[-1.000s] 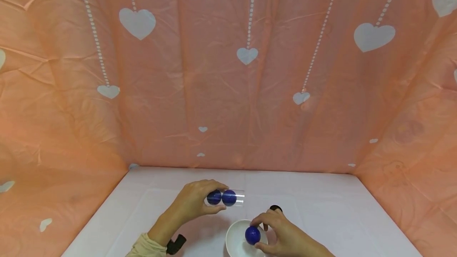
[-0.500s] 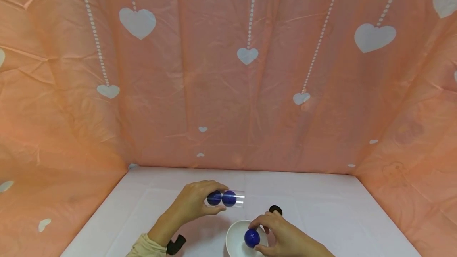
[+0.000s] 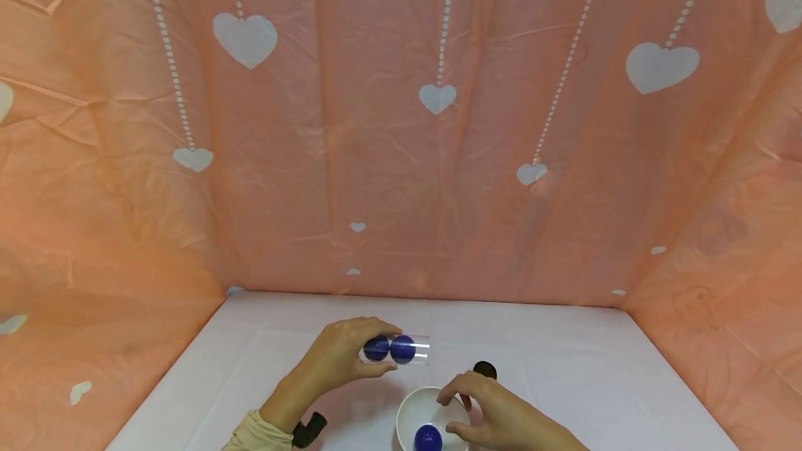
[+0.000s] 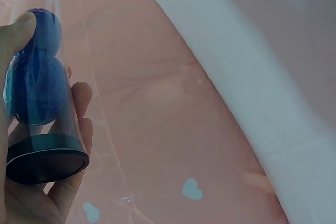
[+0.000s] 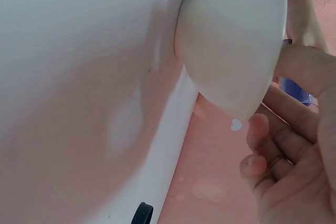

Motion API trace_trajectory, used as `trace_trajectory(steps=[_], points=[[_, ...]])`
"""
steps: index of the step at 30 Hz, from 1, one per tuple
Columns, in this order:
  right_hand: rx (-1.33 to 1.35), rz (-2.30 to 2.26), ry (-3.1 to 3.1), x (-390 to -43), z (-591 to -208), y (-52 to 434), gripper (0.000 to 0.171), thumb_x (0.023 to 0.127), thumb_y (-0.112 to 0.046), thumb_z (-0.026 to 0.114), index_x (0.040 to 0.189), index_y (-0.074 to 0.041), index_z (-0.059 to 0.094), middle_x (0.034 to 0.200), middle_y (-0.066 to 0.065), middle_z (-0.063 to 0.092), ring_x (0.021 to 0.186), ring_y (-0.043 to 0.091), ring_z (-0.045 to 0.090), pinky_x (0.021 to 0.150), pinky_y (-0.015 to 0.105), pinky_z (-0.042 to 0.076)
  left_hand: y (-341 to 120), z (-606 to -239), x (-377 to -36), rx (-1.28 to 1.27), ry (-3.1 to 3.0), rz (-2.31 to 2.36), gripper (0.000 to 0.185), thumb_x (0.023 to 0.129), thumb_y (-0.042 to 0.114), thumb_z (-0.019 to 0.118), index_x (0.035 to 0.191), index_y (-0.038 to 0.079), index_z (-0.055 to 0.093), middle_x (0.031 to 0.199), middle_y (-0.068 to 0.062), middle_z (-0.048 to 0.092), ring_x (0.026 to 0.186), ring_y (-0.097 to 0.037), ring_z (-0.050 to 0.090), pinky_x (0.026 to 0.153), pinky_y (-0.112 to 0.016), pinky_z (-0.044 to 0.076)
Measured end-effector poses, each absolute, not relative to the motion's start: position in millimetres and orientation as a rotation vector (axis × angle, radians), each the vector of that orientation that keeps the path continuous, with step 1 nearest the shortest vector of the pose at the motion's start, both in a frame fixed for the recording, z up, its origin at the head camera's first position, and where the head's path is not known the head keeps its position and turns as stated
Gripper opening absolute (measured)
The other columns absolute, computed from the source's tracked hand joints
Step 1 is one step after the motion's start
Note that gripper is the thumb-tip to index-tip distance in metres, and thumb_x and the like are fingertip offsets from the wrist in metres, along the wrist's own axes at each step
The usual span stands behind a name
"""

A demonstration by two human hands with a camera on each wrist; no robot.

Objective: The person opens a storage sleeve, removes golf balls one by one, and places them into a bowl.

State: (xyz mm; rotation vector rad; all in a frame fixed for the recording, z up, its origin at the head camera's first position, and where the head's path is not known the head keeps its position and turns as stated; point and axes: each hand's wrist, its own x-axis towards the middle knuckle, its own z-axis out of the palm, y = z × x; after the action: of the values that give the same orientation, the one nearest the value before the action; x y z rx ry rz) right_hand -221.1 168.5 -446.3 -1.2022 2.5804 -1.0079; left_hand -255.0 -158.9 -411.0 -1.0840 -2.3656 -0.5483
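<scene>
From the head view, the left hand [image 3: 338, 357] grips a clear tube [image 3: 401, 349] holding two blue balls. The right hand [image 3: 495, 413], fingers loosely curled and holding nothing, hovers over a white bowl [image 3: 410, 413] with a blue ball [image 3: 428, 438] inside; a black cap [image 3: 484, 369] lies just behind. The left wrist view shows the fingers [image 4: 79, 129] wrapped round the tube [image 4: 47, 103]. The right wrist view shows the bowl's [image 5: 231, 45] underside beside the curled fingers [image 5: 268, 156].

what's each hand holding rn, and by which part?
Left hand grips the clear tube round its capped end, two blue balls inside. Right hand holds nothing; a blue ball lies in the white bowl.
</scene>
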Motion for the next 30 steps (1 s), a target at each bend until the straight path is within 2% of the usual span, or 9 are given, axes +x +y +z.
trace_trajectory(steps=[2, 5, 8, 11, 22, 30], points=[[-1.277, -1.033, 2.582, -222, -446, 168, 0.028, 0.1, -0.034, 0.079, 0.124, -0.022, 0.073, 0.111, -0.015, 0.068, 0.098, 0.001, 0.057, 0.087, 0.022, 0.055, -159, -411, -255, -1.082, -2.368, -0.544, 0.049, 0.086, 0.041, 0.092, 0.128, 0.024, 0.075, 0.113, 0.01, 0.078, 0.099, -0.006, 0.072, 0.084, -0.036, 0.062], [-1.53, -1.08, 2.611, -225, -448, 167, 0.026, 0.099, -0.022, 0.081, 0.122, -0.016, 0.072, 0.107, -0.009, 0.07, 0.093, 0.003, 0.059, 0.081, 0.021, 0.055, -159, -410, -254, -1.077, -2.366, -0.535, 0.049, 0.085, 0.041, 0.093, 0.128, 0.024, 0.075, 0.114, 0.01, 0.078, 0.099, -0.006, 0.072, 0.085, -0.036, 0.062], [-1.778, -1.147, 2.63, -229, -452, 165, 0.029, 0.094, -0.009, 0.084, 0.12, -0.013, 0.071, 0.105, -0.003, 0.074, 0.087, 0.007, 0.062, 0.074, 0.02, 0.055, -158, -410, -254, -1.077, -2.367, -0.534, 0.049, 0.085, 0.041, 0.093, 0.128, 0.024, 0.075, 0.113, 0.01, 0.078, 0.099, -0.006, 0.072, 0.084, -0.036, 0.062], [-1.86, -1.238, 2.612, -233, -453, 164, 0.035, 0.089, -0.003, 0.087, 0.119, -0.011, 0.071, 0.104, 0.001, 0.076, 0.083, 0.011, 0.065, 0.07, 0.021, 0.055, -158, -410, -253, -1.075, -2.373, -0.538, 0.049, 0.085, 0.041, 0.092, 0.127, 0.024, 0.075, 0.113, 0.01, 0.078, 0.099, -0.006, 0.072, 0.085, -0.036, 0.062], [-1.72, -1.354, 2.685, -240, -451, 162, 0.036, 0.09, -0.006, 0.087, 0.121, -0.018, 0.071, 0.103, 0.002, 0.076, 0.082, 0.015, 0.067, 0.07, 0.027, 0.057, -157, -410, -252, -1.075, -2.384, -0.538, 0.05, 0.085, 0.041, 0.093, 0.128, 0.024, 0.075, 0.113, 0.01, 0.078, 0.098, -0.006, 0.072, 0.084, -0.036, 0.062], [-1.525, -1.495, 2.756, -240, -447, 156, 0.031, 0.092, -0.012, 0.087, 0.12, -0.018, 0.072, 0.103, -0.005, 0.075, 0.083, 0.013, 0.068, 0.069, 0.033, 0.06, -155, -409, -252, -1.081, -2.375, -0.543, 0.051, 0.083, 0.038, 0.095, 0.128, 0.025, 0.075, 0.112, 0.009, 0.078, 0.097, -0.006, 0.072, 0.084, -0.036, 0.062]])
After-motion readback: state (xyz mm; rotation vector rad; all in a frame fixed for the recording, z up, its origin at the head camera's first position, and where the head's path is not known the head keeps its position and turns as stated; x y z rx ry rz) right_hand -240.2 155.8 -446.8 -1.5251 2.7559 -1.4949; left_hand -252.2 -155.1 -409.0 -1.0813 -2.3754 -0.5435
